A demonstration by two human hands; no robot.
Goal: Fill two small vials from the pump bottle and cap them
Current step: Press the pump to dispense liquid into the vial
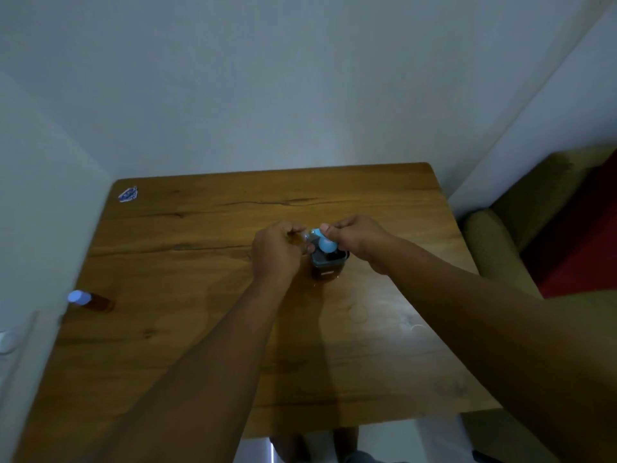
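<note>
- Centre of the frame: the left hand [277, 250] curls its fingers round a small amber-filled vial [298, 237], held tilted on its side just above the pump bottle [325, 267], which stands on the wooden worktop [200, 329].
- The right hand [359, 240] pinches a pale blue cap [324, 232] between thumb and forefinger at the vial's mouth — the other fingers are curled under. A rounder blue part sits just below, likely the pump head; blur prevents certainty.
- Left edge of the frame: a second vial [91, 300], amber with a pale cap on, lies on the worktop well apart from the hands. By this layout, one vial appears finished and the step in hand is capping the other.
- To do it well: bring the vial closer to upright before seating the cap, align the cap squarely with the mouth, and hold the vial steady while the right fingers close the cap — a tilted, full vial may spill.
- Upper left: a small blue-and-white sticker [128, 194].
</note>
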